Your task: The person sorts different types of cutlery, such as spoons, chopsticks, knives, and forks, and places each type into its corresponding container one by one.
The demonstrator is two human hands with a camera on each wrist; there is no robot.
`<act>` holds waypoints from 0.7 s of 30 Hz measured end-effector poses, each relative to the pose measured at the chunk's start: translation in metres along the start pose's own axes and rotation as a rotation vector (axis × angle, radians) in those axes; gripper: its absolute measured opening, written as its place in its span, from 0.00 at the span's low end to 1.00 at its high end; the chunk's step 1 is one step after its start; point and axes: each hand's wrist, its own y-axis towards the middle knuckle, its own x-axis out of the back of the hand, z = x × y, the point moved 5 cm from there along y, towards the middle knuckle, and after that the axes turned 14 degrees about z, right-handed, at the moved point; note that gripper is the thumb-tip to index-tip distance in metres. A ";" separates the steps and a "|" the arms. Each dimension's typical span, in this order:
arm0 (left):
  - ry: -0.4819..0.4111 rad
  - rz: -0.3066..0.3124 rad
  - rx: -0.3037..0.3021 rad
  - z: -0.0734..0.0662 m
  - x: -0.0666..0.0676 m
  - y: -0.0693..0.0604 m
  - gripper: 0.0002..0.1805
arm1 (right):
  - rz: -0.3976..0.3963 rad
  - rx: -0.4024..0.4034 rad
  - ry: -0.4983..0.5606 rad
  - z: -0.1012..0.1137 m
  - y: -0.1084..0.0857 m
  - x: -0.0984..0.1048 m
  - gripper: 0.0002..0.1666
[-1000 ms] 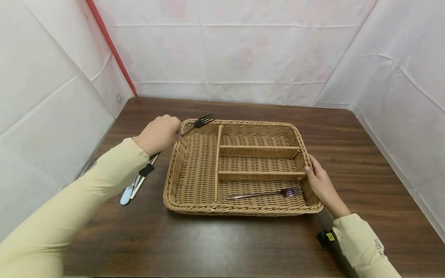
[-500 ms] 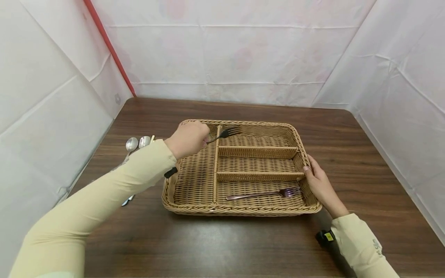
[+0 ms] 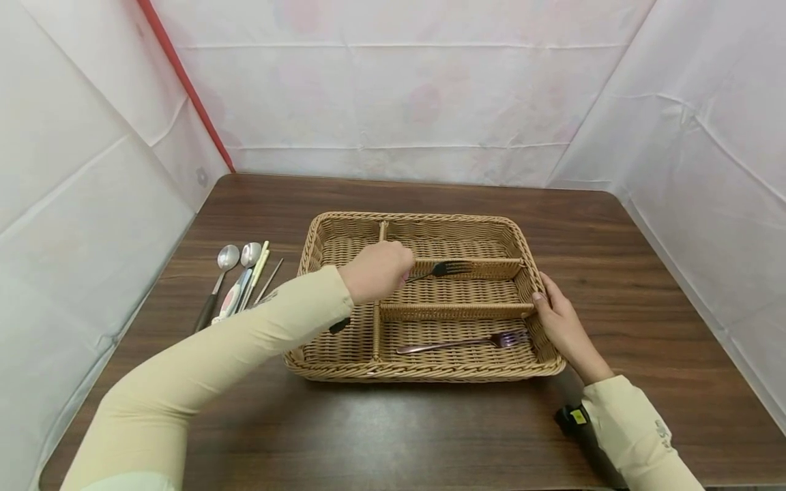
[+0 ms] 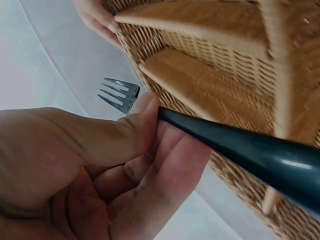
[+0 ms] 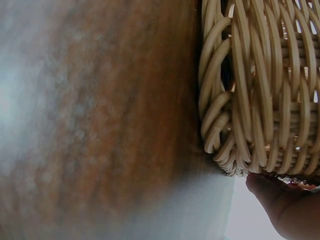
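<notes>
My left hand [image 3: 379,271] pinches a black fork [image 3: 450,269] by its handle, over the wicker basket [image 3: 430,374]. In the left wrist view thumb and fingertips close on the dark fork [image 4: 235,136], its tines pointing away from the palm. From the head the tines appear over the divider between the back and middle right-hand compartments; whether they touch it I cannot tell. A purple metallic fork [image 3: 463,343] lies in the front right compartment. My right hand [image 3: 566,326] grips the basket's right rim, thumb on the top edge. Its fingers are partly hidden behind the wicker.
Left of the basket lie two spoons [image 3: 228,258], pale yellow chopsticks [image 3: 258,271], a thin metal stick [image 3: 270,278] and a pale-blue-handled piece [image 3: 235,294], partly behind my left sleeve. White sheeting [image 3: 393,95] surrounds the dark wooden table [image 3: 393,436] behind and at both sides.
My left hand has carried the black fork rightward and nearer, from the basket's back left corner to over the right-hand compartments. The spoons and chopsticks have come into view. My right hand keeps its grip.
</notes>
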 end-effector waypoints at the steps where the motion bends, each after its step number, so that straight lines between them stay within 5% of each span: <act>1: 0.010 -0.003 -0.018 -0.004 -0.001 0.002 0.04 | 0.000 0.002 0.000 0.000 0.000 0.000 0.33; 9: 0.019 0.034 -0.100 -0.033 -0.009 0.023 0.09 | 0.002 0.004 0.006 -0.002 0.002 0.000 0.33; 21: 0.059 0.182 -0.085 -0.057 -0.031 0.048 0.11 | 0.002 -0.003 0.008 0.000 0.001 0.000 0.33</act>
